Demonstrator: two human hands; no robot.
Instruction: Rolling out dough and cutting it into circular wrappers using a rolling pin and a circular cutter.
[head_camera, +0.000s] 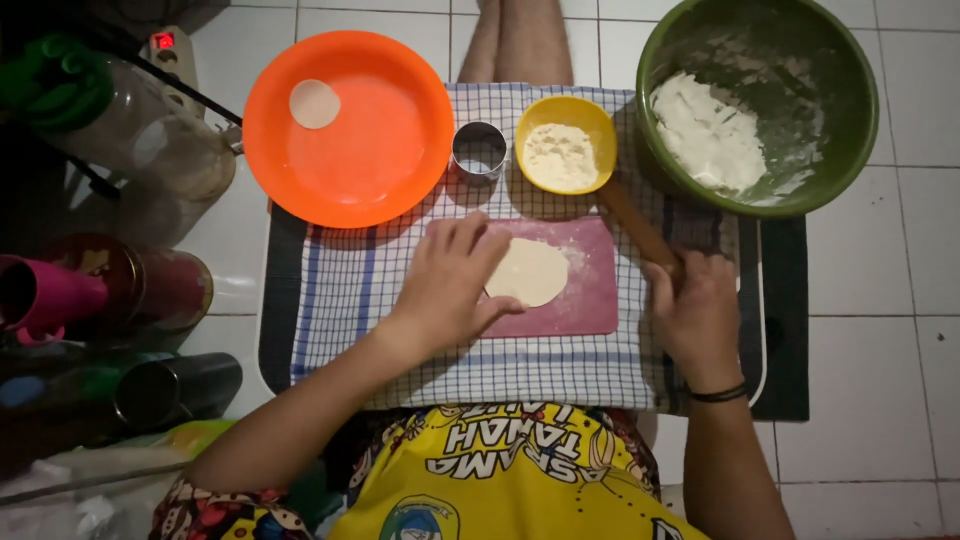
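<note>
A flat round of pale dough (530, 271) lies on a pink mat (585, 290) over a checked cloth (400, 360). My left hand (450, 285) rests on the mat with its fingers touching the dough's left edge. My right hand (695, 315) is closed around the near end of a wooden rolling pin (632, 228), which lies slanted to the right of the mat. Behind the mat stand a round metal cutter (480, 150) and a yellow bowl of flour (565, 147).
An orange bowl (370, 150) at the back left holds one small dough disc (315, 104). A green bowl (800, 60) with a lump of dough sits at the back right. Jars and bottles (130, 290) crowd the left side on the white tiled floor.
</note>
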